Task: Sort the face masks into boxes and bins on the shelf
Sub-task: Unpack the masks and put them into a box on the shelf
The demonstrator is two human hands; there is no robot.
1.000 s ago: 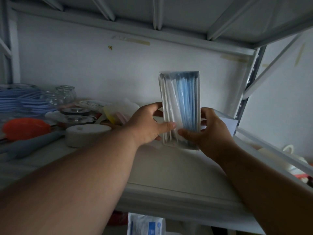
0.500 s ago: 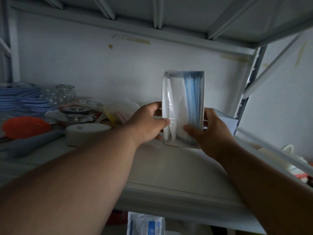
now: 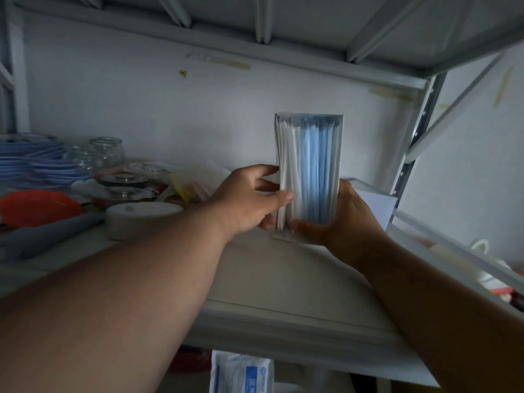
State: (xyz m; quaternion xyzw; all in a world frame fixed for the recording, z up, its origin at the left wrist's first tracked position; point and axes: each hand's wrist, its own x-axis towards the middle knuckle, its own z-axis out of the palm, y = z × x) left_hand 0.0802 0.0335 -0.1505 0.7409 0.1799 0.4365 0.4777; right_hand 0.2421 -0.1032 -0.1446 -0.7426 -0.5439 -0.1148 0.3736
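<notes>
Clear plastic pack of blue and white face masks [image 3: 309,177]: turned back since half a second ago, blue stack again facing the camera. Left hand [image 3: 249,202]: thumb now laid across the white strip at 9 o'clock. Right hand [image 3: 340,219]: thumb shifted under the blue stack at 6 o'clock.

Both bare forearms reach forward and upward, converging toward the middle, the left one coming in from the lower left and the right one from the lower right. The left hand [image 3: 249,199] is turned with its back toward the viewer, thumb stretched out to the right and pressed flat against the front of the pack of masks [image 3: 309,171], the fingers curled round behind its left edge. The right hand [image 3: 343,217] cups the pack's lower right corner, thumb lying across the bottom front, fingers hidden behind. Both wrists are nearly straight, and the hands clasp the pack upright between them, thumbs close but apart
</notes>
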